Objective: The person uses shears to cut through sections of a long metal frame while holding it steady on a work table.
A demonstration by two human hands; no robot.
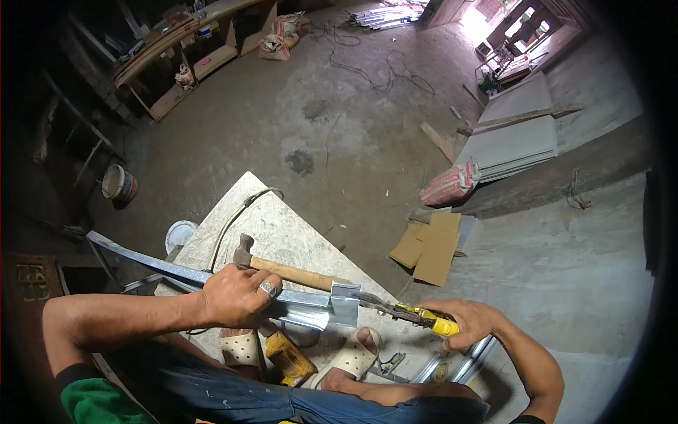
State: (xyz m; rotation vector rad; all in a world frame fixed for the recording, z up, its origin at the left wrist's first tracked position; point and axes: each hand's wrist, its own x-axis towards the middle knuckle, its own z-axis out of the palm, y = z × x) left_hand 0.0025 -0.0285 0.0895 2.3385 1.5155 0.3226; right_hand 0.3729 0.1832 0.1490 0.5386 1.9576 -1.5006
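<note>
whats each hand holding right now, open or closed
Left hand: closed, holding the metal channel.
Right hand: closed, holding yellow-handled tin snips.

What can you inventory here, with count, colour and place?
Metal channel: 1, silver, under left hand
Snips: 1, yellow-handled, in right hand
Worktop: 1, whitish, below hands
Hammer: 1, brown-handled, on worktop
Sandals: 2, cream, lower centre
Tool: 1, yellow, between sandals
Cardboard: 2+, brown, right
Sacks: 2+, reddish, back, right
Panels: several, grey, right
Bucket: 1, whitish, left
Shelving: 1, brown, back left
Left hand: 1, ringed, on channel
Right hand: 1, on snips
</note>
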